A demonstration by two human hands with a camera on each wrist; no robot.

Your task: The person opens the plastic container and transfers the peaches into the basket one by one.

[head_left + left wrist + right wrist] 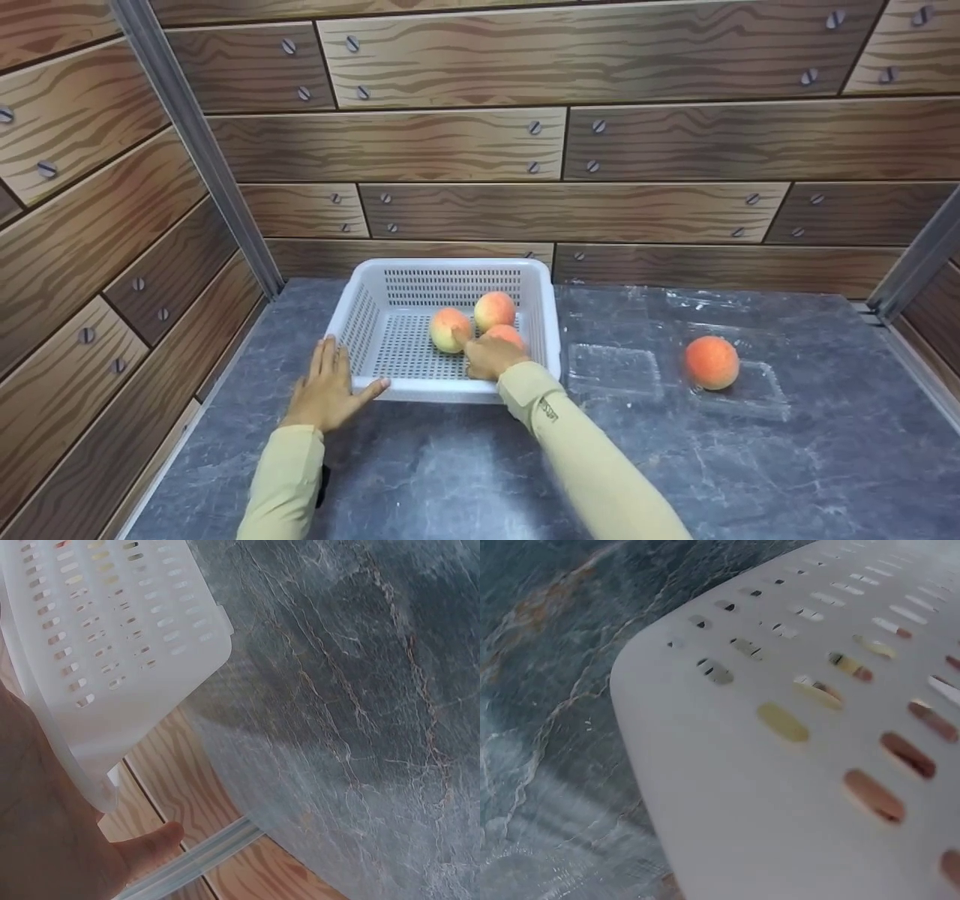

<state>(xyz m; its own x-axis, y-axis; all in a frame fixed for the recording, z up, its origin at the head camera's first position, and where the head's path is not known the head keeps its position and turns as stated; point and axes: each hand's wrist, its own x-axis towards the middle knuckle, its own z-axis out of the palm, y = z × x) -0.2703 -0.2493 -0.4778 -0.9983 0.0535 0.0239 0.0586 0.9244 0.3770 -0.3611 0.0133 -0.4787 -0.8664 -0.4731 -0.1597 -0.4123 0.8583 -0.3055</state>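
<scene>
A white perforated basket (442,388) stands on the table with three peaches inside: a left peach (444,341), a back peach (495,309) and a near right peach (508,334). My right hand (491,356) reaches over the near rim; one finger extends onto the left peach, and the near right peach is partly hidden behind the hand. Whether it grips a peach is hidden. With fingers straight and spread, my left hand (326,394) touches the basket's near left corner. In the right wrist view the basket wall (705,780) fills most of the frame.
To the right, another peach (712,363) sits on a clear plastic tray (772,386). A second clear tray (615,369) lies between it and the basket. Wood-patterned walls (465,146) enclose the grey marbled table (450,465) at the back and sides.
</scene>
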